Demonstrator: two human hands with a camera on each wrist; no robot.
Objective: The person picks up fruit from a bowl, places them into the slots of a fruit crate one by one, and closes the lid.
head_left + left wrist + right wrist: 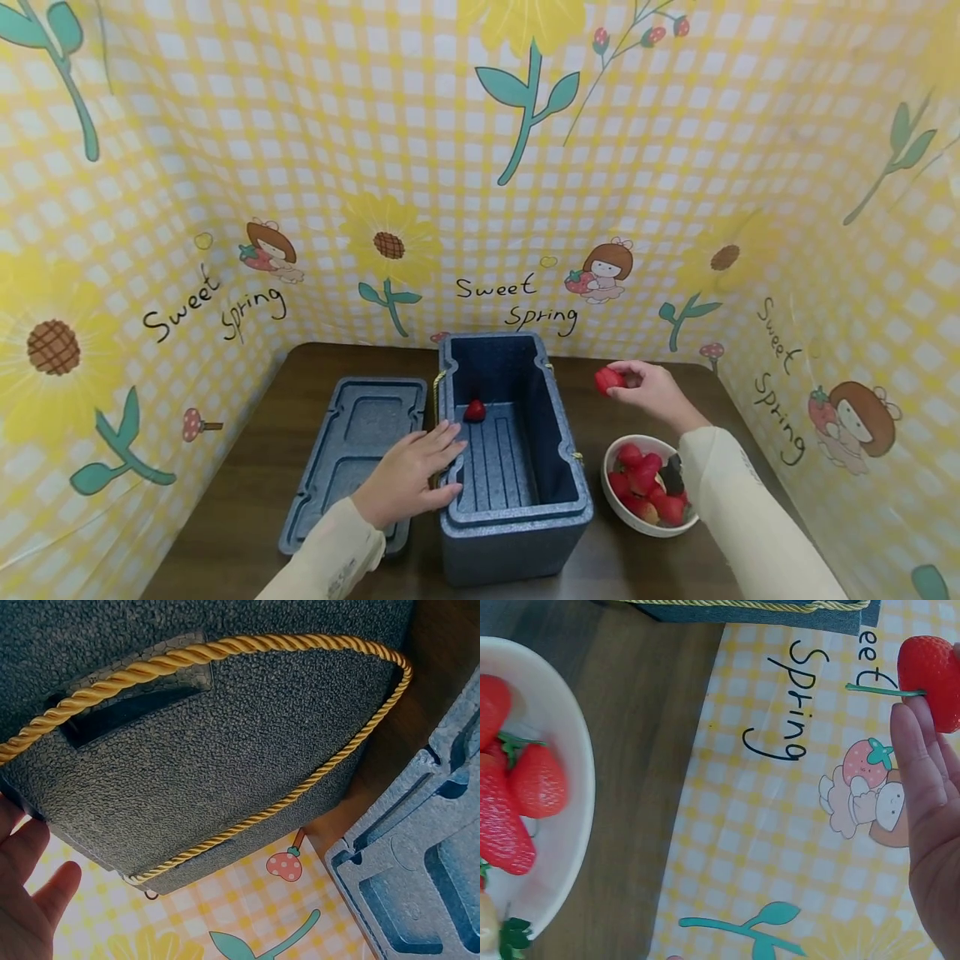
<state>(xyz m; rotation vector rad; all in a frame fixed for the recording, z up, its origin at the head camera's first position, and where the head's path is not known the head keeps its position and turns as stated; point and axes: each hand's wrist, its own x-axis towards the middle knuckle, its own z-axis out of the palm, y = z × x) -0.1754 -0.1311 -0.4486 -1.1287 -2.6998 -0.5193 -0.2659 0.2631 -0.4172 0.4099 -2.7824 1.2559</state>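
"Where is the red fruit point(609, 382)?"

"The right hand point(654, 396) holds it above the worktop point(247, 450), toward the far right corner. The fingers pinch its side, and the thin green stalk point(877, 691) sticks out free."

"How will it handle, in your opinion?"

"I suppose it is light. The skin looks shiny and dimpled, so it may slip a little. It is better to take it around the widest part; the stalk looks too weak for pulling."

"And the left hand point(412, 475)?"

"It grasps nothing. Its extended fingers rest on the left rim of the box point(517, 552)."

"What do the containers have inside?"

"The box stands without its cover, from the far edge toward the near edge of the worktop. One small fruit point(474, 411) lies on its floor, by the left wall. The white bowl point(651, 530), near the right edge, has many red pieces point(643, 477) and a dark one point(672, 475). The lid point(375, 417) lies flat toward the left edge."
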